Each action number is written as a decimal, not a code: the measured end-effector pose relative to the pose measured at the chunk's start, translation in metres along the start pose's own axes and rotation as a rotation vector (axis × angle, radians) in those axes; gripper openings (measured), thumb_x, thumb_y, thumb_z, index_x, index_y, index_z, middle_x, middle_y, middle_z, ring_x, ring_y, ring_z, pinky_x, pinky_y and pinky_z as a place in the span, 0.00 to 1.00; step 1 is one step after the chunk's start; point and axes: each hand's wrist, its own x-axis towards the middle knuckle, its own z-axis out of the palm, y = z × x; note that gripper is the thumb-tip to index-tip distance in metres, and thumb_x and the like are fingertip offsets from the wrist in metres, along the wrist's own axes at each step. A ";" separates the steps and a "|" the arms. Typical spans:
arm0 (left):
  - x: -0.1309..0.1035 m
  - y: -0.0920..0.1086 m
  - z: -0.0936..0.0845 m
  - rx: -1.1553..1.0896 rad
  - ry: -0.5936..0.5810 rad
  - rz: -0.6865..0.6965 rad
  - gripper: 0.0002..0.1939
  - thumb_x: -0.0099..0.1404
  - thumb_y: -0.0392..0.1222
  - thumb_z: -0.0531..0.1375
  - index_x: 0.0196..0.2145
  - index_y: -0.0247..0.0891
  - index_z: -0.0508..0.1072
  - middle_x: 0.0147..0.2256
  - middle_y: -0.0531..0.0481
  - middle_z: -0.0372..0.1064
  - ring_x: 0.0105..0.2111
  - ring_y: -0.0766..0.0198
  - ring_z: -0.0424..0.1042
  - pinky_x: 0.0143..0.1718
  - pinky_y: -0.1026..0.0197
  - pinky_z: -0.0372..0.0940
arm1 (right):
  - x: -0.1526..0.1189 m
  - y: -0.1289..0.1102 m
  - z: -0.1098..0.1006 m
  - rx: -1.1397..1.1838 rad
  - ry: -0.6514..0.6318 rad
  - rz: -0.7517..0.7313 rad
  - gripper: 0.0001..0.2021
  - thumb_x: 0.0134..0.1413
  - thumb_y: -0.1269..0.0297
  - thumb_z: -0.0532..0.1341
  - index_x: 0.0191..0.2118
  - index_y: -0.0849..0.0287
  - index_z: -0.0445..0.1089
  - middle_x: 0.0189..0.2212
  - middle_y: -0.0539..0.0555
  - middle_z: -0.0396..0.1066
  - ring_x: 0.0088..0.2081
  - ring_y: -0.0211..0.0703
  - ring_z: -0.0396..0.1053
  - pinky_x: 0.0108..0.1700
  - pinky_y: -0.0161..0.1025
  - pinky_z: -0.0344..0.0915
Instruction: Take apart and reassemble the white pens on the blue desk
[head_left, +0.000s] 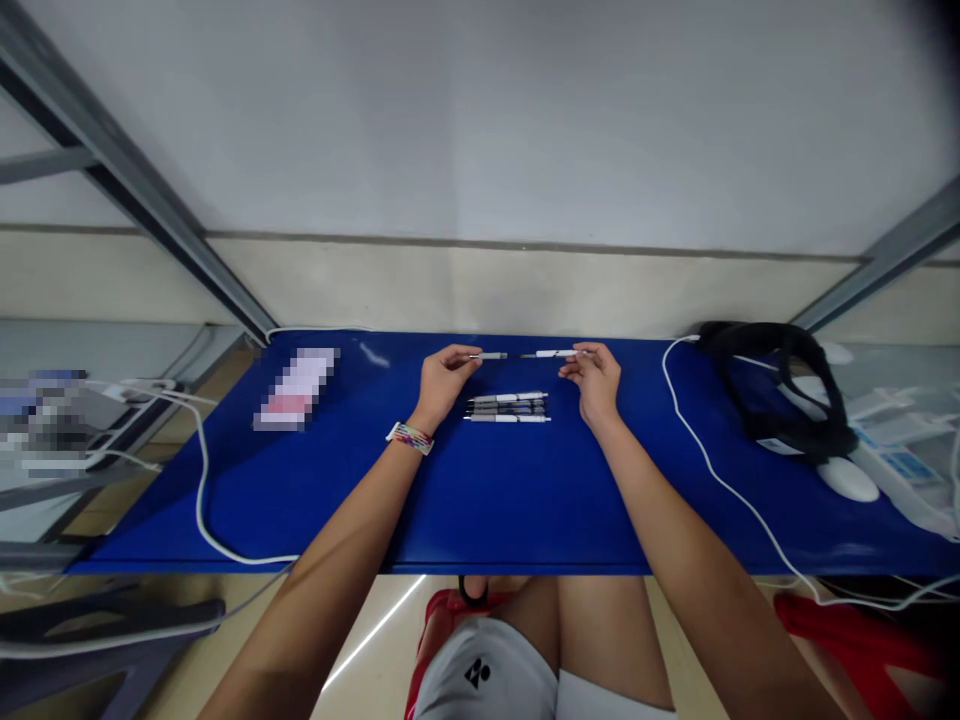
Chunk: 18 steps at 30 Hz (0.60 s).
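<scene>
My left hand [448, 378] pinches a grey pen front section [493, 356] by its tip. Across from it, my right hand [596, 382] holds a white pen barrel [553, 353] between thumb and fingers. The two parts lie in one line, drawn apart, and a thin dark refill [523, 356] shows in the gap between them. Which part the refill sits in, I cannot tell. Just below, between my wrists, several white and grey pens [508, 408] lie side by side on the blue table [517, 500].
A blurred-out flat object [297, 390] rests on the table's left part. At the right lies a black headband-like device [780, 395] with a white cable [712, 470] running toward the front edge. Another white cable [201, 480] crosses the left side. Behind the table stands a pale wall [517, 285].
</scene>
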 end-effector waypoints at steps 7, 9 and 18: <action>-0.001 0.001 0.000 0.011 -0.013 0.002 0.12 0.61 0.44 0.72 0.42 0.40 0.84 0.38 0.46 0.83 0.40 0.56 0.81 0.47 0.53 0.75 | -0.003 -0.001 -0.001 -0.034 -0.019 -0.014 0.12 0.54 0.56 0.68 0.41 0.54 0.73 0.28 0.48 0.73 0.25 0.39 0.74 0.32 0.39 0.74; -0.001 0.001 0.000 0.011 -0.019 0.003 0.12 0.61 0.43 0.72 0.42 0.40 0.84 0.38 0.46 0.83 0.40 0.57 0.81 0.48 0.53 0.75 | -0.004 -0.002 -0.001 -0.049 -0.041 -0.013 0.12 0.53 0.56 0.69 0.41 0.55 0.74 0.29 0.48 0.74 0.25 0.39 0.74 0.32 0.39 0.74; -0.003 0.003 -0.002 0.002 -0.003 -0.021 0.13 0.62 0.45 0.72 0.44 0.40 0.85 0.39 0.46 0.83 0.40 0.57 0.81 0.47 0.54 0.75 | -0.006 -0.006 -0.004 -0.019 -0.059 0.014 0.11 0.52 0.58 0.70 0.39 0.54 0.76 0.28 0.48 0.76 0.25 0.38 0.74 0.32 0.39 0.72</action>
